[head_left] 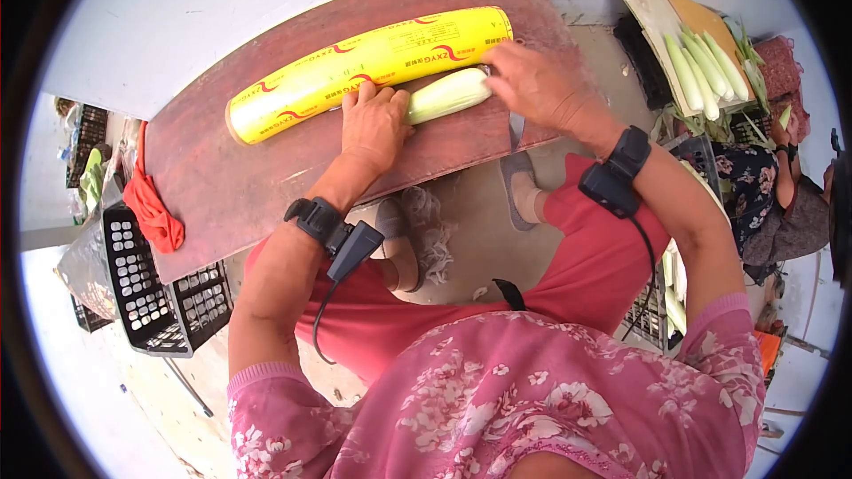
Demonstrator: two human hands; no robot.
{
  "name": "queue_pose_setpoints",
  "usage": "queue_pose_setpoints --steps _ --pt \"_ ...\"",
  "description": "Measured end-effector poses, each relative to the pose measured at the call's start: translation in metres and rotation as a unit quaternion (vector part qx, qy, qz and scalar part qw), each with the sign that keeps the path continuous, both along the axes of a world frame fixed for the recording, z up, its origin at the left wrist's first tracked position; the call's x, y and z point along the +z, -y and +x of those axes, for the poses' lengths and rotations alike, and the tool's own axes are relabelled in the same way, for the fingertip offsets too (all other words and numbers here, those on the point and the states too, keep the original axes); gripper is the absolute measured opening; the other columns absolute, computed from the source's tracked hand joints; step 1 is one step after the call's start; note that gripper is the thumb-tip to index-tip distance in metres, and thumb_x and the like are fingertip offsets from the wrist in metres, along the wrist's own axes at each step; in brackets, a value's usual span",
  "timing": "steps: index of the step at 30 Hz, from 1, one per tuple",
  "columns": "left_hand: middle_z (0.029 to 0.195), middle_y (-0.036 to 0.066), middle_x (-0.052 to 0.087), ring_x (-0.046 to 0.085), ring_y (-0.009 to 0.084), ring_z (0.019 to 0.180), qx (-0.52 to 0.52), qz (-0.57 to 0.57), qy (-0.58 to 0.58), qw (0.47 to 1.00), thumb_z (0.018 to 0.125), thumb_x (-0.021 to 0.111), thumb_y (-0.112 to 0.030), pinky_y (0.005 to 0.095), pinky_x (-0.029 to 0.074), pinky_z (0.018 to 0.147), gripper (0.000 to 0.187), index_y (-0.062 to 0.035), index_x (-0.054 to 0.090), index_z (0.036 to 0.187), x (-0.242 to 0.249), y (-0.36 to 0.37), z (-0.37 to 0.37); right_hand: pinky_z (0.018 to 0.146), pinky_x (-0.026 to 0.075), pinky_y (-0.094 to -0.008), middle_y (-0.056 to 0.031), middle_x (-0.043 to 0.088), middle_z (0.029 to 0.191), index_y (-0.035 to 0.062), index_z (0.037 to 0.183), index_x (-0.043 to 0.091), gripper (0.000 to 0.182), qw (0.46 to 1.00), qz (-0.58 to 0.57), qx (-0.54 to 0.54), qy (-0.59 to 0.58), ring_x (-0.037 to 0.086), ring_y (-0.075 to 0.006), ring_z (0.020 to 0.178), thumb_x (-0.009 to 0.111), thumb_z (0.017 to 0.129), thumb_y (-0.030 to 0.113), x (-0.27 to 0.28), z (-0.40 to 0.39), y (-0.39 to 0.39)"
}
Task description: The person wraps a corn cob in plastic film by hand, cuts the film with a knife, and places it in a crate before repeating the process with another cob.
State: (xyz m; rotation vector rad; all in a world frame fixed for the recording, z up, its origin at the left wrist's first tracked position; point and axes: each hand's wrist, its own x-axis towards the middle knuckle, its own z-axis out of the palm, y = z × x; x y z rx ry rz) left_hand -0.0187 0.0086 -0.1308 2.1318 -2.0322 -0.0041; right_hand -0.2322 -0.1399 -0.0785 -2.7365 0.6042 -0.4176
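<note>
Corn ear on the desk, just beside the yellow roll.
Left hand: loosely open grip at one end; right hand: grip half curled at the other, whether pinching I cannot tell.

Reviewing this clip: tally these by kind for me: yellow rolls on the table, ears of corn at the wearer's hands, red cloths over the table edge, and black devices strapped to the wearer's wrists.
Yellow roll: 1
Ear of corn: 1
Red cloth: 1
Black wrist devices: 2
Total: 5
</note>
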Motion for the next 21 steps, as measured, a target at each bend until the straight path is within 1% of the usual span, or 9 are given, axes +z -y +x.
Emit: queue_pose_setpoints --steps 2,5,8,11,14,16,18,20,21 --pt "0.098 0.003 0.061 0.049 0.0261 0.102 0.0 0.001 -0.002 1.0 0.07 0.078 -0.022 0.0414 0.035 0.087 0.04 -0.0119 0.061 0.105 0.001 0.0 0.0 0.086 0.047 -0.0444 -0.0191 0.057 0.103 -0.0025 0.113 0.055 0.033 0.999 0.0 0.042 0.002 0.056 -0.0406 0.1 0.064 0.085 0.013 -0.024 0.003 -0.005" --pt "0.098 0.003 0.061 0.049 0.0259 0.103 -0.003 -0.002 -0.007 1.0 0.07 0.078 -0.022 0.0412 0.035 0.087 0.04 -0.012 0.06 0.105 0.0 0.0 0.001 0.087 0.046 -0.0437 -0.0205 0.054 0.106 -0.0019 0.119 0.053 0.042 0.994 -0.102 -0.022 -0.027 0.055 -0.0402 0.101 0.067 0.083 0.012 -0.04 0.01 -0.013" --pt "0.099 0.003 0.061 0.049 0.0261 0.102 -0.006 -0.004 -0.006 1.0 0.07 0.078 -0.022 0.0413 0.035 0.087 0.04 -0.0121 0.06 0.105 0.001 -0.001 0.001 0.086 0.047 -0.043 -0.0193 0.056 0.101 -0.0016 0.117 0.055 0.044 0.998 -0.012 -0.039 0.041 0.057 -0.0381 0.096 0.072 0.078 0.01 -0.045 0.012 -0.011" --pt "0.099 0.003 0.061 0.049 0.0264 0.103 -0.002 -0.014 -0.005 1.0 0.07 0.078 -0.021 0.0416 0.035 0.087 0.04 -0.0122 0.06 0.105 -0.001 -0.001 0.0 0.08 0.049 -0.0412 -0.0167 0.06 0.094 -0.002 0.112 0.058 0.045 0.989 0.092 -0.117 -0.013 0.06 -0.0329 0.088 0.077 0.074 0.01 -0.046 0.014 -0.01" --pt "0.1 0.003 0.062 0.049 0.0265 0.104 -0.004 -0.012 0.0 1.0 0.07 0.077 -0.021 0.0418 0.035 0.087 0.04 -0.0122 0.06 0.105 0.0 -0.001 0.0 0.074 0.049 -0.0397 -0.0139 0.062 0.088 -0.0031 0.104 0.059 0.041 0.986 0.138 -0.096 0.011 0.062 -0.028 0.079 0.079 0.071 0.01 -0.052 0.012 0.0" --pt "0.1 0.003 0.062 0.049 0.0265 0.104 0.001 -0.009 0.005 1.0 0.07 0.078 -0.021 0.0419 0.035 0.087 0.039 -0.0124 0.06 0.105 -0.001 -0.001 0.0 0.072 0.05 -0.0391 -0.0138 0.063 0.087 -0.004 0.1 0.059 0.04 0.976 0.197 -0.088 -0.02 0.062 -0.0269 0.077 0.08 0.07 0.012 -0.058 0.012 0.01" --pt "0.1 0.003 0.062 0.049 0.0266 0.105 0.003 -0.012 0.007 1.0 0.07 0.078 -0.021 0.0419 0.035 0.087 0.039 -0.0125 0.06 0.104 -0.003 0.001 0.0 0.072 0.05 -0.039 -0.0145 0.063 0.088 -0.0042 0.098 0.059 0.039 0.971 0.207 -0.084 -0.083 0.062 -0.0273 0.077 0.079 0.071 0.014 -0.054 0.011 0.016" --pt "0.099 0.004 0.062 0.049 0.0269 0.105 0.006 -0.018 0.005 1.0 0.07 0.078 -0.021 0.0419 0.035 0.088 0.039 -0.0128 0.06 0.103 -0.006 0.002 0.0 0.074 0.051 -0.0393 -0.016 0.062 0.089 -0.0039 0.099 0.058 0.039 0.966 0.169 -0.079 -0.179 0.062 -0.0294 0.08 0.078 0.073 0.016 -0.04 0.012 0.02" --pt "0.099 0.004 0.062 0.05 0.0269 0.105 0.005 -0.018 0.005 1.0 0.07 0.078 -0.022 0.0419 0.035 0.089 0.038 -0.0127 0.06 0.103 -0.005 0.002 0.001 0.075 0.05 -0.0394 -0.0169 0.061 0.091 -0.0032 0.1 0.058 0.039 0.971 0.109 -0.076 -0.2 0.062 -0.0309 0.082 0.078 0.074 0.016 -0.029 0.013 0.018"
